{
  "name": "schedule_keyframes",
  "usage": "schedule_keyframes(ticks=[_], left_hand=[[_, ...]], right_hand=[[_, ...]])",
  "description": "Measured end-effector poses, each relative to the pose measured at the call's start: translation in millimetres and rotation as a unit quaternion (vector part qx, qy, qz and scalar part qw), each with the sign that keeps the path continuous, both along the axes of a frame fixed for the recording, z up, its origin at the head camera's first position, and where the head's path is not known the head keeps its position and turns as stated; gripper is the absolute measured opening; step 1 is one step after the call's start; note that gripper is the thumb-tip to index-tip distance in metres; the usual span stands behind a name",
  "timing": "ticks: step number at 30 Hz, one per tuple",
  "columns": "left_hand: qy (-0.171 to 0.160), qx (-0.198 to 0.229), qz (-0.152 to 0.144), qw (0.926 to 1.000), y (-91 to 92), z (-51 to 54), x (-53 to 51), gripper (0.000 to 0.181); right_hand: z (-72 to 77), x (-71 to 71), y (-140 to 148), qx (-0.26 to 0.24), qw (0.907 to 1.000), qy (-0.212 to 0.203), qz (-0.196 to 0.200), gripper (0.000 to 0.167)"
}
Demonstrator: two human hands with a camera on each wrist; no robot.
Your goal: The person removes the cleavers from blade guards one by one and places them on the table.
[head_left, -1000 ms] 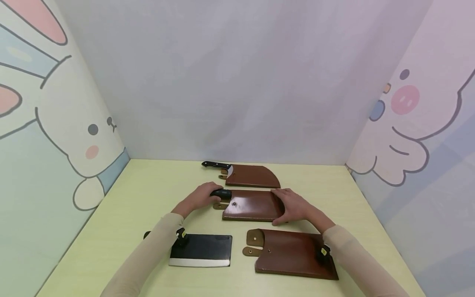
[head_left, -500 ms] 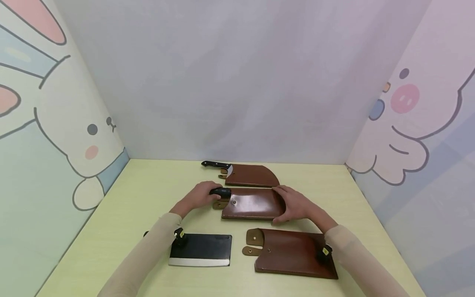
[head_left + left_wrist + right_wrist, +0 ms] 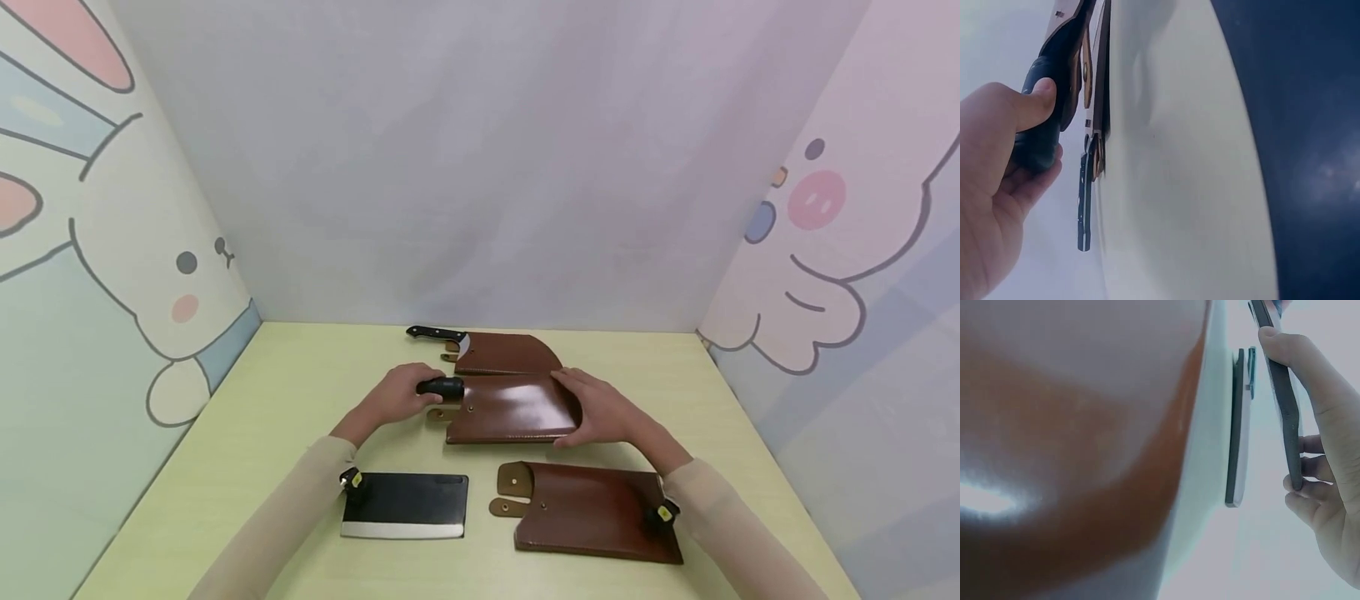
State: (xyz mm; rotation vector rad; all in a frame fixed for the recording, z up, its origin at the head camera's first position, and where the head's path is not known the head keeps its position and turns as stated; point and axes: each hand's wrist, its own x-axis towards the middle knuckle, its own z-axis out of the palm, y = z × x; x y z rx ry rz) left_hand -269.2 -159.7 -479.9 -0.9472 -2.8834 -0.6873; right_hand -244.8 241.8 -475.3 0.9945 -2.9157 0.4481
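Left hand point(image 3: 403, 392) has its thumb and fingers wrapped round a chunky black handle point(image 3: 442, 389) that pokes out of the left end of the middle brown sheath point(image 3: 517, 408). Right hand point(image 3: 603, 408) grips the other end of that same sheath, spread pretty wide, thumb on the near edge and fingers over at the far one. So the sheath is stretched between both hands, mid-desk, and both wrist views show it held up off the desk point(image 3: 300, 358). Its little strap point(image 3: 441, 414) sticks out just below the handle.

Right behind it there's another brown sheath point(image 3: 506, 354) lying flat, curved at the right end, with a knife in it: black riveted grip point(image 3: 435, 333) out to the left and a sliver of metal showing.

Up front on the left is a cleaver point(image 3: 408, 500), black blade with a shiny silver edge facing the person. Its left end is hidden by the sleeve point(image 3: 285, 508) and wrist camera. Front right is a third, bigger sheath point(image 3: 585, 508), flap and strap pointing left, with the right forearm passing over its right end.
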Motion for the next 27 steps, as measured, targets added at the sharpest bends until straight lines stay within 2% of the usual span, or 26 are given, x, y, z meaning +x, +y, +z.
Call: schedule_keyframes(ticks=[10,19,27], left_hand=[[0.026,0.026,-0.006,0.9993,-4.9,9.3,13.3,0.042],[0.037,0.042,0.006,0.9984,-7.5,13.4,15.5,0.043],[0.097,0.065,0.026,0.9928,-8.1,16.1,19.7,0.040]], right_hand=[[8.2,11.4,-1.8,-0.024,0.9992,0.032,-0.005,0.122],[7.9,16.6,-5.7,-0.053,0.9972,0.053,-0.009,0.119],[4.1,20.8,-7.8,-0.077,0.9956,0.050,-0.015,0.119]])
